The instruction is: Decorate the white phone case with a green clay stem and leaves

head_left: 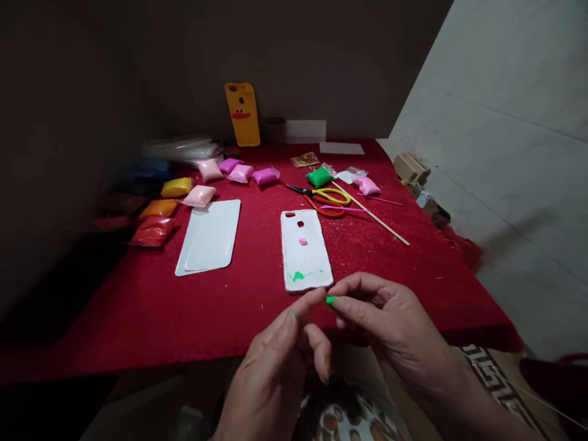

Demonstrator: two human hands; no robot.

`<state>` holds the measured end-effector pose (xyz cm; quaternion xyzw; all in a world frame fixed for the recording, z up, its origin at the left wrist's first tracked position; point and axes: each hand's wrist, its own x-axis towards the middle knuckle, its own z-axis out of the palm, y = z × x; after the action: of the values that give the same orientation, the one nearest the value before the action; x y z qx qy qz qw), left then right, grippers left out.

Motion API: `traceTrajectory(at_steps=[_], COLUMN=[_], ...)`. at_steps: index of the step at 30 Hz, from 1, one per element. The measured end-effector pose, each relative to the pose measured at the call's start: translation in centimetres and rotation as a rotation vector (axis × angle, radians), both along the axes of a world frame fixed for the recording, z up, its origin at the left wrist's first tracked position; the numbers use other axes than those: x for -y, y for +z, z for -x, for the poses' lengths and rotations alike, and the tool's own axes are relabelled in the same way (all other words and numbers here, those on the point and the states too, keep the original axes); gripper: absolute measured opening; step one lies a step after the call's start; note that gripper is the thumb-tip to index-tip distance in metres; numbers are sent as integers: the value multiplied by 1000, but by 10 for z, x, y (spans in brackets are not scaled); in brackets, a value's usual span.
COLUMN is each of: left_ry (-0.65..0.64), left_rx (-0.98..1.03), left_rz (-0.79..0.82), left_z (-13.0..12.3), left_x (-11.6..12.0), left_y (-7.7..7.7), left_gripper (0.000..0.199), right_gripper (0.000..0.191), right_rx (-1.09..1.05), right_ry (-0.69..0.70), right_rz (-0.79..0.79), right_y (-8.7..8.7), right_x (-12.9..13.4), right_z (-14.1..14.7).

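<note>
Between the thumb and index finger of my right hand is a small piece of green clay. My left hand has its fingers apart and holds nothing, its index fingertip close to the green piece; specks of green show on its thumb and a fingertip. Just beyond my hands lies a white phone case on the red cloth. It bears a small pink piece below its round hole and a green patch with thin green traces near its lower end.
Scissors, a wooden stick and a green clay packet lie beyond the case on the red cloth. White boards and several colored packets sit left. A yellow case leans at the back.
</note>
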<state>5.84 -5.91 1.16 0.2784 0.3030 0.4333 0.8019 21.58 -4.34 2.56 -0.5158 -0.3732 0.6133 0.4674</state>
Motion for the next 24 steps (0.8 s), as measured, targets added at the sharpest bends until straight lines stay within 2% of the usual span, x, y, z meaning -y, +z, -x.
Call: traceTrajectory(at_steps=[4,9,11,13,17,20,24], left_ry=[-44,-22,-76,-132,-107,-77,-74], left_rx=[-196,-405,-333,-145,187,228,189], left_rz=[-95,-225,-203,-103,45,87,81], left_z=[1,5,6,6,5,4,3], left_x=[5,10,8,5,0,-1,-2], left_y=[-1,2,0,-3,-11,-14,-13], left_gripper=[41,38,40,42,43,43,43], right_gripper=[24,27,27,27,27,24,9], right_rx=[-147,-388,-426,-448,-470,-410,-240], right_ry=[-29,-63,-83,-99,-92,-80,60], right_rz=[48,140,134,136,157,91,-44], right_y=[-2,1,0,-2,-5,-3,6], right_x=[5,6,4,2,2,5,11], right_z=[3,9,10,11,9,10,14])
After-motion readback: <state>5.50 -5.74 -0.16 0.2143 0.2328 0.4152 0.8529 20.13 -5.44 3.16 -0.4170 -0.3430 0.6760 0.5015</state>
